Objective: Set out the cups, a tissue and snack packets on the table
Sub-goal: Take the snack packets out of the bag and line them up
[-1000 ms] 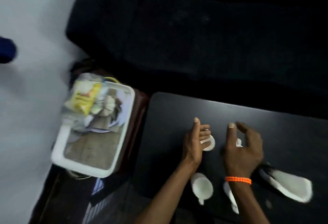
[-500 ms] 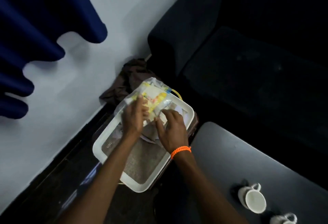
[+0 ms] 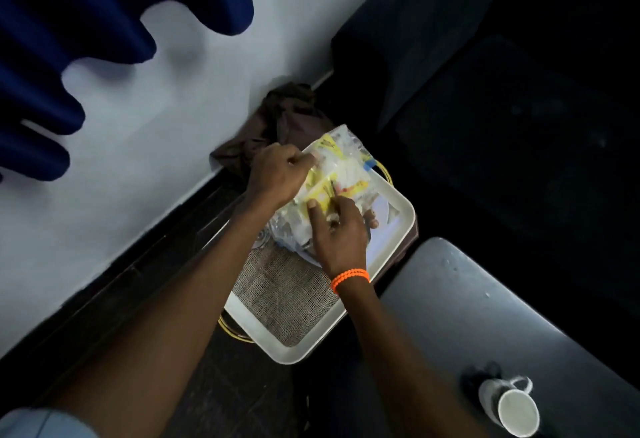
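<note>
A clear plastic bag of snack packets (image 3: 341, 167), yellow and white inside, lies at the far end of a white tray (image 3: 398, 229). My left hand (image 3: 278, 174) grips the bag's left edge, fingers closed on the plastic. My right hand (image 3: 339, 229), with an orange bead bracelet at the wrist, pinches the bag's near side around a yellow packet. A white cup (image 3: 512, 408) lies on its side on the dark table (image 3: 467, 306) at the lower right, its mouth toward me. I see no tissue.
The tray holds a burlap mat (image 3: 287, 295) and rests on a dark stand beside the table. A brown cloth (image 3: 277, 125) is bunched against the white wall. A blue curtain (image 3: 86, 21) hangs at upper left. A dark sofa (image 3: 502, 91) fills the right.
Both hands left the table and the cups, swung left to the tray and took hold of the snack bag. Since half a second ago they have closed more tightly on the bag.
</note>
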A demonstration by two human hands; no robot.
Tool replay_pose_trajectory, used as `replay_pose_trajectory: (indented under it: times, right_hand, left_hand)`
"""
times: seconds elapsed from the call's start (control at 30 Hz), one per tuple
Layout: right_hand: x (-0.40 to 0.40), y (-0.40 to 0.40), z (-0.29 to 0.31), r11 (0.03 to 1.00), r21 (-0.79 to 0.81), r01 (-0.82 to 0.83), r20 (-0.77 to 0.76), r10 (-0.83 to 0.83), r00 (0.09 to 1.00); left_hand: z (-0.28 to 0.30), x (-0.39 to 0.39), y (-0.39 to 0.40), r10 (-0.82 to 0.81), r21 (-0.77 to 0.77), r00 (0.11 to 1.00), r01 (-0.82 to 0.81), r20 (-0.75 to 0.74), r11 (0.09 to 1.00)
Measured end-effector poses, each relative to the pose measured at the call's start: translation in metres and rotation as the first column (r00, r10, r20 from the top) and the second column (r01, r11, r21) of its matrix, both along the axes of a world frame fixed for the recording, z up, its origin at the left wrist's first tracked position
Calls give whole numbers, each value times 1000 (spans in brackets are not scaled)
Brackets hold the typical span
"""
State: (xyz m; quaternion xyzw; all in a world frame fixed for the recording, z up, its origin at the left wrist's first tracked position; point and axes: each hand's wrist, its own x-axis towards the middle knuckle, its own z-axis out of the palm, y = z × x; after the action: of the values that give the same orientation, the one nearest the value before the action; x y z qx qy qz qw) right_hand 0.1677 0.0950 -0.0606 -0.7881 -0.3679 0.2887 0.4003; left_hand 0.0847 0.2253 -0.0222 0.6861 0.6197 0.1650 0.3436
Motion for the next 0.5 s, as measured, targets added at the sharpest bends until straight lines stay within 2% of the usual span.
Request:
replay_pose_trajectory:
  times: [0.07, 0.13, 0.17, 0.23, 0.3, 0.37, 0.4, 0.5]
  right_hand:
    - [8, -8, 8, 996, -31, 84, -213, -88, 973]
    - [15, -18, 16, 984, -71, 164, -358, -179, 916]
    - [19, -23, 18, 974, -89, 210, -381, -228, 896]
    - [26, -36, 22, 946, -114, 303, -378, -323, 868]
    - [31, -48, 22, 908, -135, 397, -402, -416, 816]
    - [36, -57, 23, 866, -173, 469, -481, -490, 727]
    - [38, -59, 24, 853, -183, 489, -560, -500, 661]
    - [44, -59, 28, 875, -131, 466, -773, -384, 505]
  left_hand:
    - [10, 6, -5, -11, -39, 998, 13, 67, 999]
    - [21, 10, -8, -7, -157, 977, 41, 211, 987]
    - [25, 12, -10, 55, -238, 943, 27, 329, 971]
    - [26, 13, -12, 198, -306, 888, -69, 414, 949]
    - [16, 12, -17, 153, -190, 961, -110, 230, 976]
    - [2, 10, -33, -4, -155, 999, -1, -31, 988]
    - [-3, 12, -43, -75, -205, 995, 61, -65, 977]
    - [-13, 23, -71, -222, -335, 974, 225, 49, 915]
